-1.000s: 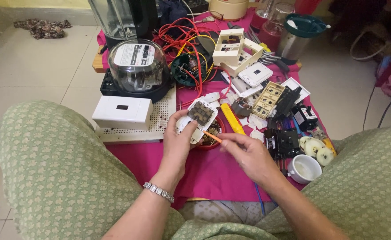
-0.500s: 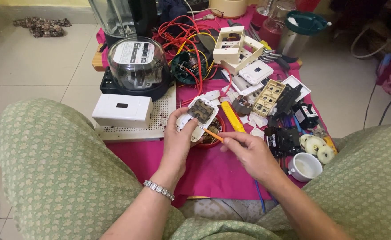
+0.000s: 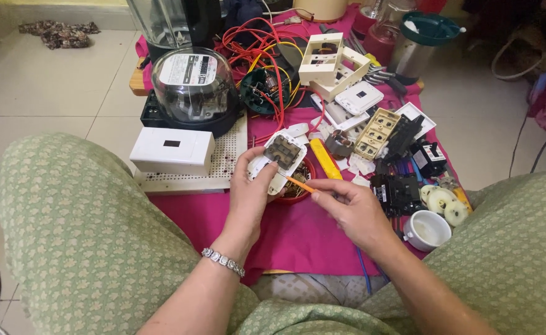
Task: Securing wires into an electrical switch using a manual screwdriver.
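Head view, frame centre: left hand (image 3: pixel 252 197) grips white socket (image 3: pixel 280 155) tilted w/ back up; right hand (image 3: pixel 353 208) pinches orange screwdriver (image 3: pixel 299 183), tip at socket.

A pink cloth (image 3: pixel 297 239) covers the tiled floor (image 3: pixel 49 93). On it, a glass-domed meter (image 3: pixel 192 87) sits behind a white rectangular box (image 3: pixel 172 151), which rests on a perforated white board (image 3: pixel 226 155). Red and yellow wires (image 3: pixel 266 49) tangle beside a cream frame (image 3: pixel 322 59). A yellow cutter (image 3: pixel 324 158), a beige switch module (image 3: pixel 377 133), black breakers (image 3: pixel 397 189) and a small white cup (image 3: pixel 429 228) lie scattered further right.
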